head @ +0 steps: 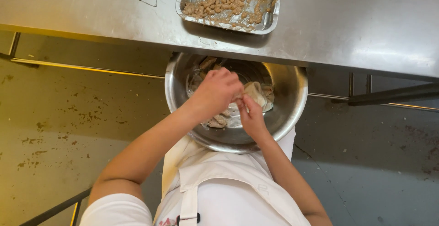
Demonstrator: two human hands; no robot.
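Observation:
A large round steel bowl [292,102] rests against my lap, partly under the edge of a steel table. It holds pale grey shrimp [215,122] in a thin plastic bag. My left hand [215,91] and my right hand [249,116] meet over the middle of the bowl. Both pinch one pale shrimp [256,93] between their fingertips. My left hand hides much of what lies in the bowl.
A rectangular foil tray [270,22] with small beige peeled pieces sits on the steel table [356,25] just beyond the bowl. A thin bent wire [147,0] lies on the table's left part. Stained floor and metal table rails show below. I wear a white apron [228,185].

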